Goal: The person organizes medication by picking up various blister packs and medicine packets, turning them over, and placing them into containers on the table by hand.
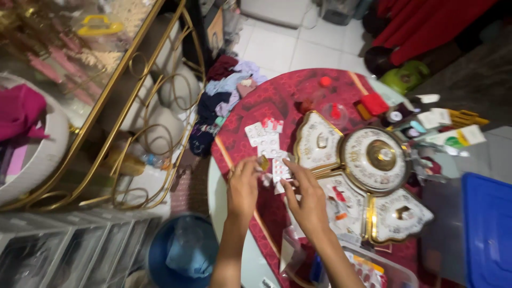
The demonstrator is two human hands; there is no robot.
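Blister pack (279,169) of pills, white with reddish bits, sits right between both hands, just above the edge of the round table. The left hand (244,184) comes up from the bottom of the frame with the forearm almost vertical, fingers curled in around something small and yellowish at the fingertips; it's blurry, so I can't say what that is. The right hand (306,198) angles in from the lower right, fingers stretched up and pinched on the lower edge of the pack, so the two hands are close together, nearly touching at the tips. Under them is a red patterned tablecloth (277,101) over the round table. More blister strips (263,134) lie flat on the cloth just beyond the hands. To the right there's an ornate white and gold sectioned dish (373,160) with a round lidded centre and petal-shaped compartments, one open with small packets in it. Past that, tubes and boxes (453,133) clutter the far right, and a blue lidded bin (488,229) is at the corner. On the left stands a gold wire rack (128,117), a pile of clothes (224,90) lies on the white tiled floor, and a blue bucket (181,253) is down low.
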